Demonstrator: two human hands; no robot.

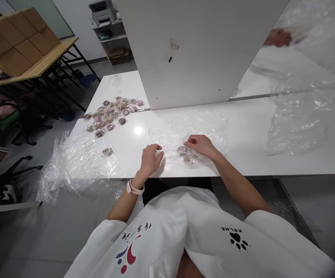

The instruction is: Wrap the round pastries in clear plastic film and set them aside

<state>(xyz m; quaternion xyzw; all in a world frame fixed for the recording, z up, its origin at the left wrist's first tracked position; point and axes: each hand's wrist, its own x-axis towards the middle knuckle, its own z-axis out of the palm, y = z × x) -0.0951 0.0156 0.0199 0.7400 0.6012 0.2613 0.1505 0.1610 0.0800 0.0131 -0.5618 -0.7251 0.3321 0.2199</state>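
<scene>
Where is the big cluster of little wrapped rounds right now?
In the head view, the cluster of wrapped rounds lies left of centre on the white table, near the white panel and farther out than the left hand.

Both arms reach forward from the torso (181, 220), hands in front of it, near each other and not touching. Left forearm (121, 202), bare, slants forward and inward; left wrist (139, 178) roughly in line with it. Left hand (150, 161) turned toward the right one, fingers bent, thumb apart from them, a clear gap between. Right forearm (238, 183), also bare, crosses inward at a flatter slant, more of its length in view. Right wrist (214, 153) slightly bent; right hand (202, 145) a little farther forward, back uppermost, fingers curled toward the thumb. Whether its tips meet: unclear.
</scene>
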